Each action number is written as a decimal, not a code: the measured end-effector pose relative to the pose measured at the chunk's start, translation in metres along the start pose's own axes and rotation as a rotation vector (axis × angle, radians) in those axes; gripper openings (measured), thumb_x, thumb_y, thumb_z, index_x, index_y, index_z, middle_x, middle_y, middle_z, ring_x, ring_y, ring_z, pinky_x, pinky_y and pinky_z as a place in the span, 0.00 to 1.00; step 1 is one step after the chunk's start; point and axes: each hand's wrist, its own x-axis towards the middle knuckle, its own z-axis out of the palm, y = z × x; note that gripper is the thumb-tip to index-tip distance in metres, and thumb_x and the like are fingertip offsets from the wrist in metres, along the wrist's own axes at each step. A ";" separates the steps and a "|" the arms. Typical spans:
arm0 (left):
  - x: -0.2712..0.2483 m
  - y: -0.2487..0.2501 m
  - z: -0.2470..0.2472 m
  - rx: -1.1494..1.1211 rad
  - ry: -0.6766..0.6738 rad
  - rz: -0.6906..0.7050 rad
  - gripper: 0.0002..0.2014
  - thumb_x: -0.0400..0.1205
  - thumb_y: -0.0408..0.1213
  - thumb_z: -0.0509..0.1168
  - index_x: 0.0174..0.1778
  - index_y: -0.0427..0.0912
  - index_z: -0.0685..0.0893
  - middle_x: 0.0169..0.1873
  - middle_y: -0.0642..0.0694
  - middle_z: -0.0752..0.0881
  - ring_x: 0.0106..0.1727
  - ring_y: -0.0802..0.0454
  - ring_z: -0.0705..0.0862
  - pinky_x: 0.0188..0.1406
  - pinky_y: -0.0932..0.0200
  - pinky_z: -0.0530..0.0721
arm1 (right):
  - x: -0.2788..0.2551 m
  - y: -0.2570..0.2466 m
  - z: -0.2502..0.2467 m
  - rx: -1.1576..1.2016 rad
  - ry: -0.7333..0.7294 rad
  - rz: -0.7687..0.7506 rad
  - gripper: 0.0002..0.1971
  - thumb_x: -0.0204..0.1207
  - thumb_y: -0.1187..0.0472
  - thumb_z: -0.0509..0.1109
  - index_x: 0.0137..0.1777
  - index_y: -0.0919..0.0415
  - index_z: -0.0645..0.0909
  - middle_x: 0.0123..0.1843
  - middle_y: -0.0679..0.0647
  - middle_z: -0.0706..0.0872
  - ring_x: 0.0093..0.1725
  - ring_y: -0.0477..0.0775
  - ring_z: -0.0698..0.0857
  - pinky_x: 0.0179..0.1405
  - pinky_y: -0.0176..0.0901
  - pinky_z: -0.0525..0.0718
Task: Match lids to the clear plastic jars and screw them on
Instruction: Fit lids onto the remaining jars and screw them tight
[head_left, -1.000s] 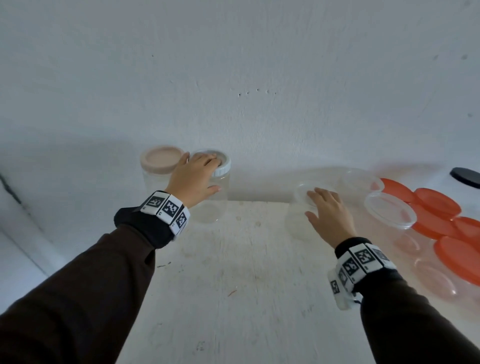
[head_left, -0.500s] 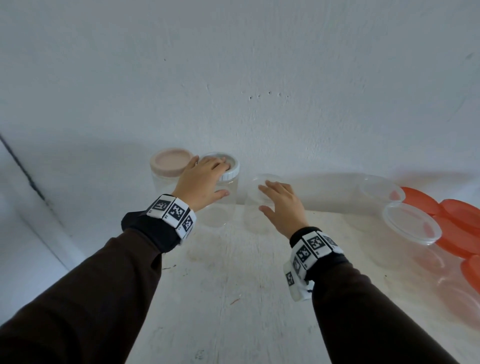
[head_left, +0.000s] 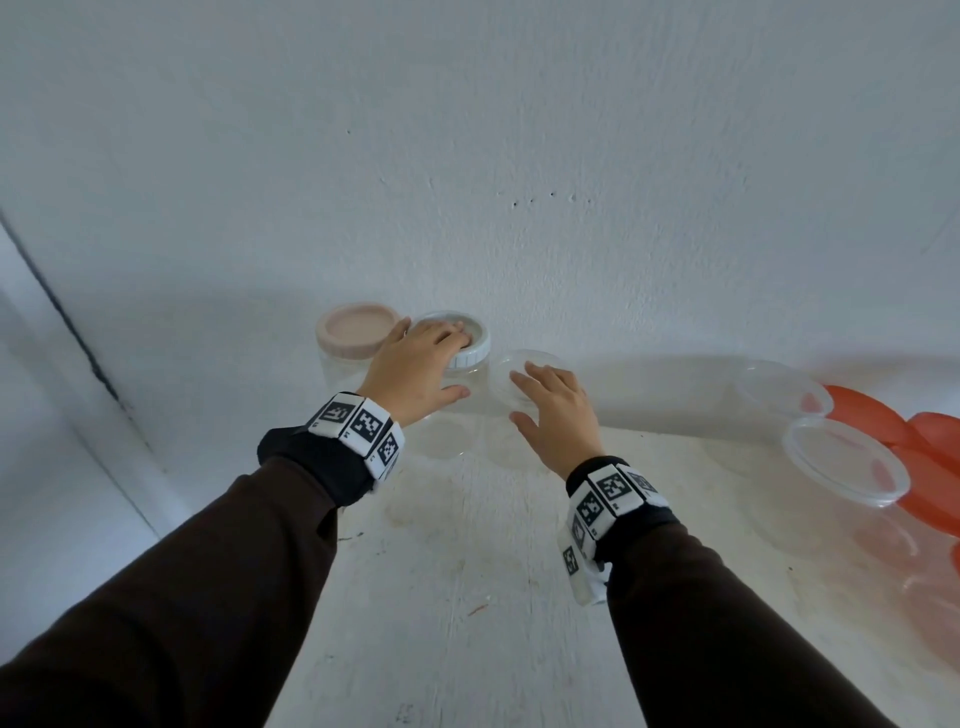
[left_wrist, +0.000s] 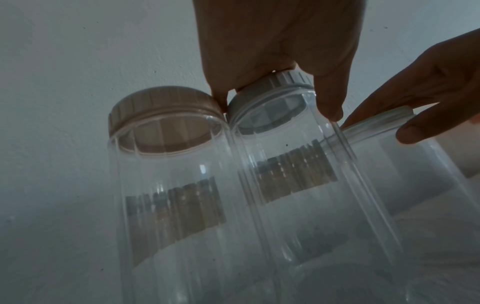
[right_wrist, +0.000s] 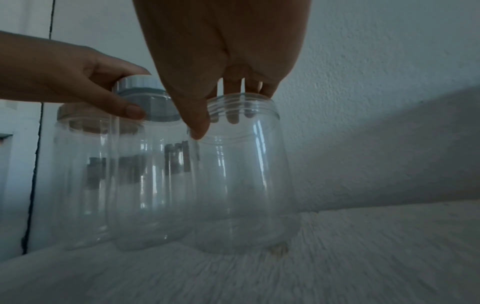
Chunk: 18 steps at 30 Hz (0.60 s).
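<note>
Three clear plastic jars stand in a row against the wall. The leftmost has a pink lid (head_left: 356, 332) (left_wrist: 166, 115). My left hand (head_left: 447, 358) (left_wrist: 275, 98) grips the ribbed white lid (head_left: 475, 353) (left_wrist: 288, 81) on the middle jar (left_wrist: 298, 185) from above, thumb and fingers curled round its edge. My right hand (head_left: 519, 397) (right_wrist: 218, 119) holds the open, lidless jar (head_left: 540, 364) (right_wrist: 241, 174) by its threaded rim, fingers inside the mouth and thumb outside. This jar stands on the white table right beside the white-lidded one.
At the right stand more open clear containers (head_left: 779, 387) (head_left: 844, 462), with several orange lids (head_left: 883, 421) behind and beside them. The white wall (head_left: 519, 156) runs close behind the jars. The table's left edge (head_left: 291, 597) drops off under my left forearm.
My right hand has brought the open jar leftwards across the table until it stands next to the white-lidded jar. My left hand has stayed on the white lid.
</note>
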 end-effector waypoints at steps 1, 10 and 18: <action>0.000 0.000 0.000 0.000 -0.001 0.000 0.31 0.77 0.50 0.68 0.74 0.44 0.70 0.75 0.50 0.70 0.77 0.51 0.64 0.79 0.46 0.50 | 0.001 0.001 -0.001 0.003 -0.016 -0.003 0.26 0.80 0.55 0.64 0.78 0.55 0.66 0.80 0.53 0.65 0.79 0.54 0.59 0.76 0.44 0.55; 0.001 -0.001 -0.003 0.017 -0.023 -0.016 0.32 0.76 0.50 0.68 0.75 0.43 0.69 0.74 0.48 0.71 0.77 0.49 0.66 0.79 0.46 0.52 | -0.036 0.027 -0.025 0.028 0.096 -0.038 0.24 0.78 0.57 0.68 0.74 0.59 0.71 0.79 0.57 0.66 0.79 0.58 0.62 0.78 0.52 0.56; 0.003 0.005 -0.009 0.025 -0.070 -0.062 0.33 0.75 0.49 0.70 0.74 0.42 0.70 0.74 0.45 0.71 0.75 0.45 0.68 0.78 0.44 0.51 | -0.104 0.123 -0.079 -0.174 0.231 0.244 0.21 0.75 0.62 0.70 0.68 0.65 0.76 0.74 0.63 0.73 0.77 0.64 0.65 0.76 0.66 0.58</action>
